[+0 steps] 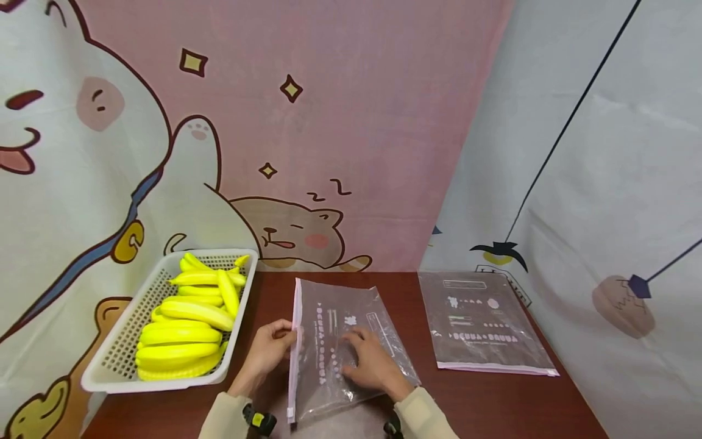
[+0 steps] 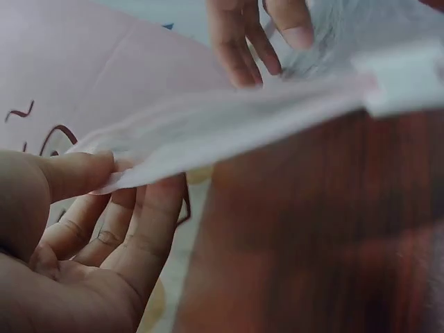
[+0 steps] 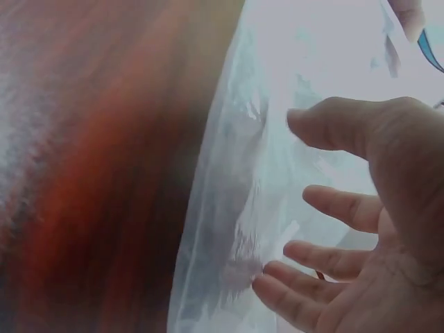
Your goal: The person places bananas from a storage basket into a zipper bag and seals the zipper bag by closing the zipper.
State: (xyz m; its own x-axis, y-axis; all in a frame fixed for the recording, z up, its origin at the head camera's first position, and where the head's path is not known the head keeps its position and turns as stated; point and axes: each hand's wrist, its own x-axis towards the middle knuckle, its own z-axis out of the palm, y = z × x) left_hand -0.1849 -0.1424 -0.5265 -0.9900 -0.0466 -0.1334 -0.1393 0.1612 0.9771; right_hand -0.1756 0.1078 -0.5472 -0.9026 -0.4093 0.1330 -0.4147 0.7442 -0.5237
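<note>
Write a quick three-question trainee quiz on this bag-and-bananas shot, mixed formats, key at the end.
1. True or false: the left hand pinches the pink zipper edge of the near zip bag.
2. Multiple choice: the yellow bananas lie in
A) the white basket
B) the near zip bag
C) the spare zip bag
3. Fill in: the right hand rests with spread fingers on top of the ____.

Key: 1 true; 2 A; 3 near zip bag. The spare zip bag lies flat, apart, on the brown table, to the right.
</note>
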